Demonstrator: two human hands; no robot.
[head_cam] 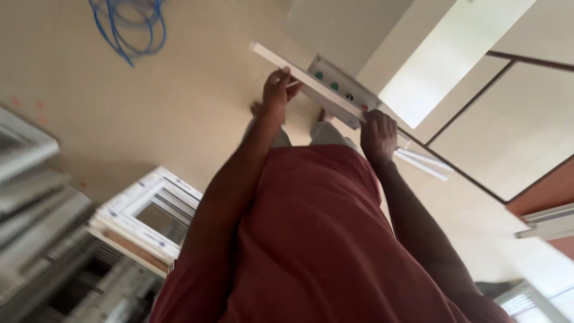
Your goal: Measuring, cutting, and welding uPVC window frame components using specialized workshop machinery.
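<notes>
While the long white strip [311, 87] hangs slantwise over the pale floor [179, 101], both hands are closed around it: the left hand [276, 93] near its upper end, the right hand [378, 134] lower down. It seems to be mid-carry, and steadying it calls for both grips firm. White frames [146, 218] stand leftward; a blue cable [128, 27] coils beyond.

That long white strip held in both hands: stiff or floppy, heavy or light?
The long white strip probably is stiff: it spans straight between the left hand and right hand, with no visible sag past either. Likely light for its length, since it looks thin. The smooth surface may be slippery; the overhanging ends could swing and knock things.
</notes>
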